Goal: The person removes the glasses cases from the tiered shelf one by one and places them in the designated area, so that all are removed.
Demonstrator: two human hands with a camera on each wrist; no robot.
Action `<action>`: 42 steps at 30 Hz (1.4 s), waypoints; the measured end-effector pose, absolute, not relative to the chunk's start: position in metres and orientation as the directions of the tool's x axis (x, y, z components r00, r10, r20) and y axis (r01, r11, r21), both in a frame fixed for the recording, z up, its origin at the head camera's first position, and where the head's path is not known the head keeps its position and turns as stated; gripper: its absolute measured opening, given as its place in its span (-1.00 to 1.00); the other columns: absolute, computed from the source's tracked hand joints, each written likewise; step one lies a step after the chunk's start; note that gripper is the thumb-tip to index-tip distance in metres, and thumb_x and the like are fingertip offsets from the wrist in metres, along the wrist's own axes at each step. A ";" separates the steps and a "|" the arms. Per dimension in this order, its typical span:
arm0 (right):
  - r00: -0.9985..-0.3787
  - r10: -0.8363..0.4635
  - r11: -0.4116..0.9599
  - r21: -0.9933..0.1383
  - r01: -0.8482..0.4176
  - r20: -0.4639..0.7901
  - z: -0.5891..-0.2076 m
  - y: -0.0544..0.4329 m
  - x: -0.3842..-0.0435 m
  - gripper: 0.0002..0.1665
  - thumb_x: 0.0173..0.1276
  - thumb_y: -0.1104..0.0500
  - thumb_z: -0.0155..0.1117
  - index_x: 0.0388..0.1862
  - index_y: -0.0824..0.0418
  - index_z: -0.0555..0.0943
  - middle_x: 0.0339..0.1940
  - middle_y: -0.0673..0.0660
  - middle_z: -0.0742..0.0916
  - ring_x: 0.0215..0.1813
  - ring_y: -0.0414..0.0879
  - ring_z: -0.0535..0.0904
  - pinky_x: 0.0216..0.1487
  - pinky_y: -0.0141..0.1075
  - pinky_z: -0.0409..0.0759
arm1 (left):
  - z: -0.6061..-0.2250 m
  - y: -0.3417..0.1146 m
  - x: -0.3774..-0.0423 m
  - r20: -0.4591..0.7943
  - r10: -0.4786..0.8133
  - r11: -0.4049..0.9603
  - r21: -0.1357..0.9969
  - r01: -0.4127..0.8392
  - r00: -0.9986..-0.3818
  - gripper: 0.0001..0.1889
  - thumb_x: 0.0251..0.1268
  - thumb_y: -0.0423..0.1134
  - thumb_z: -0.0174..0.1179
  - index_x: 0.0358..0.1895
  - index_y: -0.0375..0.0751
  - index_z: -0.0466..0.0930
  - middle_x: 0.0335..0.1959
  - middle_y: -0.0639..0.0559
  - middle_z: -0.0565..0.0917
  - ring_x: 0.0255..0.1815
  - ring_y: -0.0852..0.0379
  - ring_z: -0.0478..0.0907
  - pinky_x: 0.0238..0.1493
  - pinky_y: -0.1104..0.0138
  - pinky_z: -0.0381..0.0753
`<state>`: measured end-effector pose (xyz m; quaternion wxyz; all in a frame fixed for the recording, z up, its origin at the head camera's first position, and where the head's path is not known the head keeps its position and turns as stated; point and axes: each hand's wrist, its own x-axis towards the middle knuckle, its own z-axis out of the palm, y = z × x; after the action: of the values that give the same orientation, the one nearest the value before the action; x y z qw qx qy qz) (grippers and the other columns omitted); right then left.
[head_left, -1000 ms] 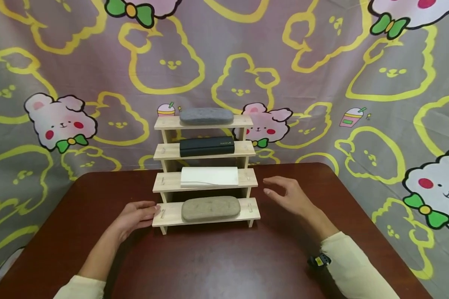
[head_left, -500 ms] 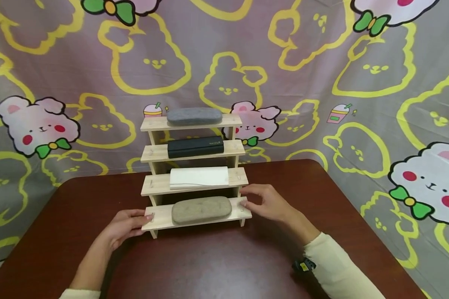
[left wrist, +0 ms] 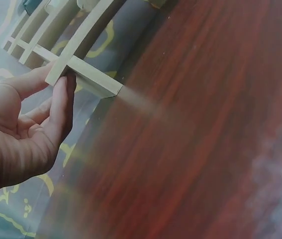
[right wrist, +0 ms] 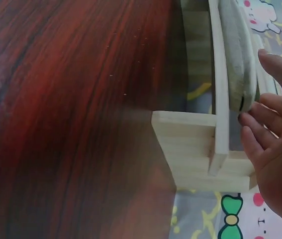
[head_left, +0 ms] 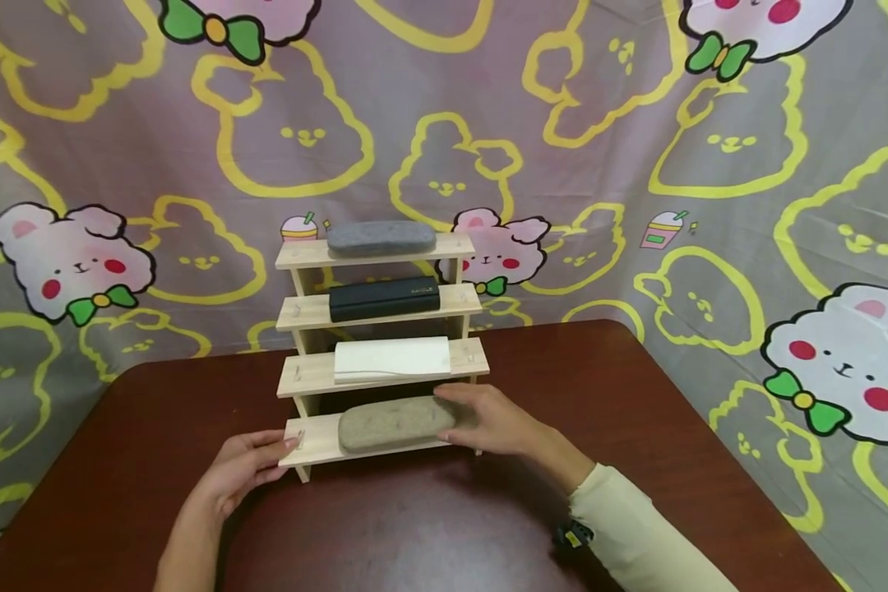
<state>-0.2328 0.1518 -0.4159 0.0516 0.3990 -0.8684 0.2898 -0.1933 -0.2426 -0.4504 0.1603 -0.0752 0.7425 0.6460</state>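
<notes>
A wooden four-tier stepped rack (head_left: 320, 440) stands on the table. My left hand (head_left: 240, 464) pinches the left end of its lowest shelf, thumb on top; the left wrist view shows the fingers beneath the board (left wrist: 76, 47). On that shelf lies a khaki glasses case (head_left: 392, 423). My right hand (head_left: 499, 423) curls its thumb and fingers round the right end of this case. The right wrist view shows the case (right wrist: 235, 55) lying along the shelf, with the right hand (right wrist: 277, 129) at its end.
Above sit a white folding glasses case (head_left: 392, 359), a black glasses case (head_left: 385, 298) and, on top, a grey one (head_left: 381, 238). A patterned cloth (head_left: 607, 164) hangs behind the dark red table (head_left: 429, 526).
My right hand has moved left, from beside the rack past the shelf's right end to the khaki glasses case. My left hand stays at the shelf's left end. The head view has shifted slightly.
</notes>
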 end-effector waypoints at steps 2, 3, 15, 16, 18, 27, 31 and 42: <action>-0.676 -0.664 0.519 -0.454 -0.724 0.320 -0.419 0.150 -0.234 -0.31 0.26 0.08 0.52 0.30 0.37 0.57 0.26 0.24 0.71 0.30 0.04 0.65 0.33 -0.11 0.64 | -0.451 -0.241 -0.193 -0.332 0.089 0.154 0.936 -0.317 -0.939 -0.35 0.46 -0.22 0.22 0.41 -0.62 0.25 -0.33 0.21 0.69 -0.31 0.38 0.65 -0.25 0.53 0.72; -0.675 -0.665 0.521 -0.449 -0.726 0.320 -0.420 0.150 -0.234 -0.30 0.25 0.07 0.53 0.29 0.37 0.58 0.25 0.24 0.71 0.28 0.04 0.66 0.32 -0.12 0.64 | -0.451 -0.240 -0.193 -0.333 0.087 0.158 0.935 -0.317 -0.939 -0.35 0.46 -0.22 0.22 0.41 -0.62 0.26 -0.34 0.22 0.70 -0.32 0.38 0.65 -0.25 0.53 0.72; -0.694 -0.643 0.549 -0.437 -0.713 0.324 -0.425 0.145 -0.237 -0.21 0.11 0.03 0.65 0.27 0.35 0.60 0.20 0.23 0.74 0.19 0.01 0.70 0.23 -0.16 0.68 | -0.450 -0.243 -0.193 -0.351 0.069 0.177 0.925 -0.335 -0.934 -0.49 0.44 -0.23 0.25 0.26 -0.58 0.45 -0.36 0.20 0.68 -0.36 0.38 0.63 -0.29 0.52 0.72; -0.692 -0.642 0.547 -0.435 -0.715 0.330 -0.426 0.144 -0.238 -0.20 0.09 0.02 0.66 0.26 0.36 0.60 0.19 0.24 0.74 0.18 0.01 0.70 0.22 -0.16 0.69 | -0.450 -0.243 -0.193 -0.354 0.070 0.178 0.924 -0.338 -0.933 -0.50 0.44 -0.23 0.25 0.25 -0.58 0.46 -0.37 0.20 0.68 -0.36 0.37 0.63 -0.30 0.52 0.72; -0.692 -0.637 0.543 -0.440 -0.716 0.339 -0.428 0.143 -0.238 -0.18 0.08 0.02 0.67 0.25 0.37 0.60 0.17 0.24 0.75 0.16 0.01 0.71 0.21 -0.17 0.69 | -0.449 -0.244 -0.193 -0.352 0.072 0.189 0.923 -0.334 -0.933 -0.48 0.44 -0.23 0.25 0.26 -0.60 0.44 -0.37 0.19 0.67 -0.37 0.37 0.63 -0.30 0.52 0.72; -0.750 -0.562 0.544 -0.528 -0.652 0.348 -0.430 0.139 -0.240 -0.25 -0.06 0.07 0.74 0.14 0.29 0.69 0.02 0.16 0.81 0.01 -0.10 0.71 0.09 -0.34 0.69 | -0.445 -0.245 -0.195 -0.339 0.075 0.235 0.920 -0.314 -0.938 -0.36 0.44 -0.18 0.25 0.33 -0.67 0.33 -0.30 0.16 0.64 -0.35 0.35 0.63 -0.27 0.51 0.73; -0.764 -0.539 0.525 -0.567 -0.635 0.356 -0.430 0.139 -0.240 -0.26 -0.09 0.08 0.75 0.11 0.29 0.71 0.00 0.16 0.82 0.01 -0.08 0.72 0.10 -0.34 0.69 | -0.444 -0.244 -0.193 -0.331 0.077 0.234 0.923 -0.306 -0.940 -0.36 0.43 -0.19 0.26 0.32 -0.68 0.32 -0.29 0.17 0.65 -0.34 0.35 0.63 -0.25 0.50 0.74; -0.778 -0.486 0.468 -0.633 -0.617 0.399 -0.434 0.140 -0.239 -0.28 -0.19 0.11 0.78 0.04 0.24 0.75 -0.06 0.13 0.84 -0.02 -0.07 0.72 0.10 -0.33 0.68 | -0.444 -0.244 -0.193 -0.321 0.070 0.240 0.924 -0.297 -0.944 -0.37 0.41 -0.21 0.27 0.31 -0.68 0.35 -0.31 0.17 0.66 -0.36 0.36 0.63 -0.27 0.50 0.73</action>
<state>-0.2388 0.1401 -0.4338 0.0815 0.3231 -0.8529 0.4019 -0.1927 -0.2441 -0.4443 0.1498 -0.0733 0.7730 0.6121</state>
